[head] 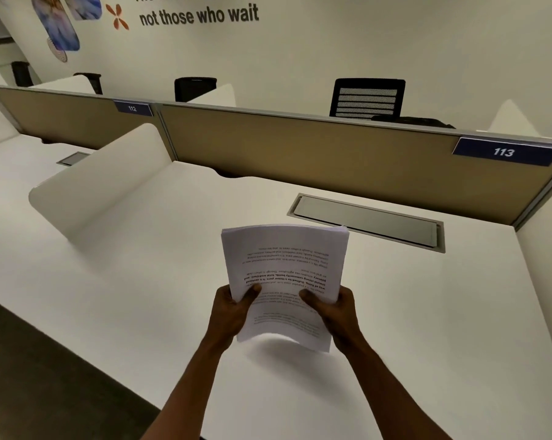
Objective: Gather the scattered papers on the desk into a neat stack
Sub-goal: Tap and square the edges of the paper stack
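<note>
A stack of white printed papers (284,274) is held up above the white desk (141,296), its sheets lined up and the text upside down to me. My left hand (233,309) grips the stack's lower left edge, thumb on the front sheet. My right hand (335,309) grips the lower right edge the same way. The bottom edge of the stack hangs a little above the desk and casts a shadow there. No loose sheets show on the desk.
A grey cable-tray lid (366,222) is set into the desk behind the papers. A tan partition (300,154) labelled 113 (503,151) closes the back. A white curved divider (103,182) stands at the left, another at the far right. Black chairs (366,98) stand beyond.
</note>
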### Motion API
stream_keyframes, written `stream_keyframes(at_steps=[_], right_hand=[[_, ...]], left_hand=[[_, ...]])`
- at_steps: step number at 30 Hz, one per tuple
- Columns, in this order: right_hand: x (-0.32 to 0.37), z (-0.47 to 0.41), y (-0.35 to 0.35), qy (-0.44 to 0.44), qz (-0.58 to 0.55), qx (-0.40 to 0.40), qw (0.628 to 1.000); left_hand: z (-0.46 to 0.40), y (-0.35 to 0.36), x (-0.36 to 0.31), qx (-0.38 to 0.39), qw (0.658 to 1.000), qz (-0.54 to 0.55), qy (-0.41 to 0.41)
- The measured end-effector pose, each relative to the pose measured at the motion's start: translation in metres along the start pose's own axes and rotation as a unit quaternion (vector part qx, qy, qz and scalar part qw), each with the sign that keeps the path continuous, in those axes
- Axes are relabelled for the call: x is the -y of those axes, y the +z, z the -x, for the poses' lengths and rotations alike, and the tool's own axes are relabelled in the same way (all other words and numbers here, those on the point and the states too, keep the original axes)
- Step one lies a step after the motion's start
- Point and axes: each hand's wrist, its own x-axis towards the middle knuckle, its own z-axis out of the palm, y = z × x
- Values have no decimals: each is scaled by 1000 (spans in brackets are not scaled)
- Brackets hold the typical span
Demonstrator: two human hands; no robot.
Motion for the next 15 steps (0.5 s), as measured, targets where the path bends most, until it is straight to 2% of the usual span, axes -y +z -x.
stream_keyframes(at_steps=[3,6,11,15], right_hand=[[-3,-2,-2,-25,26,6,999],[-15,1,0,-1,53,0,999],[-15,-3,-4,-18,76,-14,997],[-24,0,-5,-12,92,-13,996]], left_hand=[[-1,0,1,9,1000,-11,13],[3,3,10,1,1000,-19,-10],[1,5,10,-13,1000,-25,7],[4,11,18,-18,999,-28,-17]])
